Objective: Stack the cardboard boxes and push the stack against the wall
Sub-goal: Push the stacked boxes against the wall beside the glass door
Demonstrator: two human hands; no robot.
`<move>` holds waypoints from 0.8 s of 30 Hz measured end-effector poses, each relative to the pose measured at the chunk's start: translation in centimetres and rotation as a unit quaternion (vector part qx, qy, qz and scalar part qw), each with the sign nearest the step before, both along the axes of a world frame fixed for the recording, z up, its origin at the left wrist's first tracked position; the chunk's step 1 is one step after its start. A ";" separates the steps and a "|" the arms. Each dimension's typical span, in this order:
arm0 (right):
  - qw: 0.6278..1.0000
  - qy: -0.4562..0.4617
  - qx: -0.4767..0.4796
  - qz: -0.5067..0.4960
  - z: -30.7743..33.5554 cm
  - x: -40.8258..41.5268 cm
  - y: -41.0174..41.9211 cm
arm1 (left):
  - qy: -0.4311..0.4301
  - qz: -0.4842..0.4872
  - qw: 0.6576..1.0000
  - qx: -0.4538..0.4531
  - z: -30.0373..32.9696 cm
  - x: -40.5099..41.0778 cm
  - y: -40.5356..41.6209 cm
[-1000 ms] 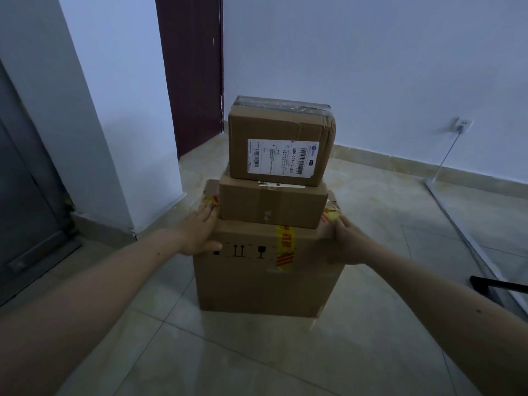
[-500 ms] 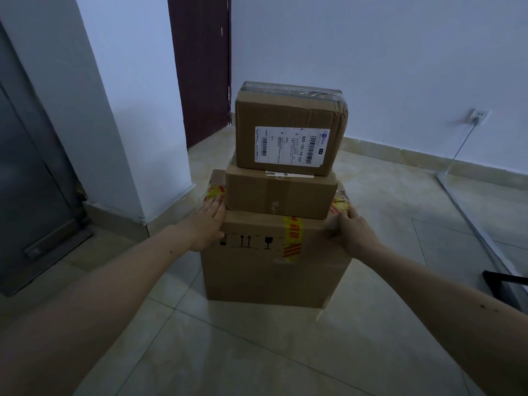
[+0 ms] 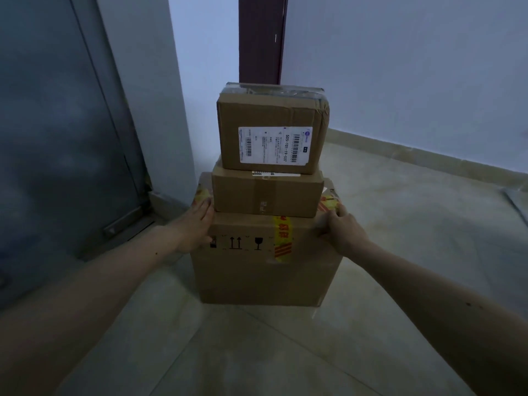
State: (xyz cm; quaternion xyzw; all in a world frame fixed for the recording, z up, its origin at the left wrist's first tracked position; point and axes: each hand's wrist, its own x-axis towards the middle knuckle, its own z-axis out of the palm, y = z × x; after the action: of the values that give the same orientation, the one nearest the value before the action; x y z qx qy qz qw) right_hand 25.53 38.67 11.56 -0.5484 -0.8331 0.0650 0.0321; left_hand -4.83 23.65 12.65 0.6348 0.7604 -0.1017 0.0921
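Note:
Three cardboard boxes stand stacked on the tiled floor. The large bottom box carries yellow tape and handling symbols. A smaller plain box sits on it, and the top box shows a white shipping label. My left hand presses flat on the bottom box's upper left corner. My right hand grips its upper right corner. The stack stands just right of a white wall corner, with a gap still visible between them.
A grey metal door fills the left side. A dark red door stands behind the stack. A white wall with a beige skirting runs along the back right. Open tiled floor lies to the right.
The stack has slid forward and left across the floor toward the wall corner and doors, with both hands staying on the bottom box's top corners. The view has followed closer.

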 end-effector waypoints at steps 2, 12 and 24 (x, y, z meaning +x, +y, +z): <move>1.000 -0.002 -0.001 0.019 0.0 -2.8 -0.8 | 0.000 0.026 1.000 -0.007 0.3 -2.0 -2.0; 0.993 0.020 -0.001 0.115 -0.4 -16.5 -5.1 | -0.013 0.145 0.989 -0.008 0.1 -11.9 -12.0; 0.967 0.035 0.013 0.251 -0.2 -30.9 -9.3 | 0.049 0.258 0.964 0.040 -0.7 -20.5 -21.4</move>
State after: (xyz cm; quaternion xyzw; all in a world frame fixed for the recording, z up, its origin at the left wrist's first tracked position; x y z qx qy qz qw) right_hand -5.33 29.41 11.33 -0.3187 -0.9432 0.0789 0.0514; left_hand -25.36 2.28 11.98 0.4147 0.9053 -0.0750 0.0527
